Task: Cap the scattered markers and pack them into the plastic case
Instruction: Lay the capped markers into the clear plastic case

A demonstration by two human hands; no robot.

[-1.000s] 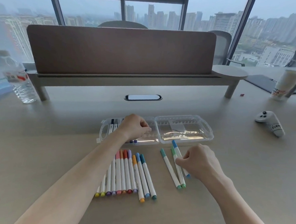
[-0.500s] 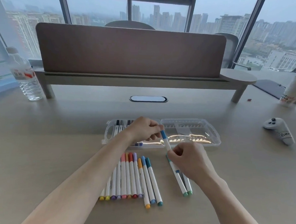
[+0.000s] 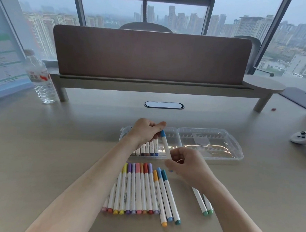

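A white marker with a blue cap is held up over the open clear plastic case. My left hand pinches its blue cap end and my right hand grips its lower barrel. Several capped markers lie in the case's left half, partly hidden by my left wrist. A row of several capped markers lies on the desk in front of the case. Two green-tipped markers lie to the right, partly under my right forearm.
A water bottle stands at the back left beside a sloped printed board. A brown divider screen on a raised shelf crosses the back of the desk. A white controller lies at the far right edge.
My right hand has lifted the blue-capped marker off the desk and raised it higher over the case. My left hand has come off the case and taken hold of its cap end.
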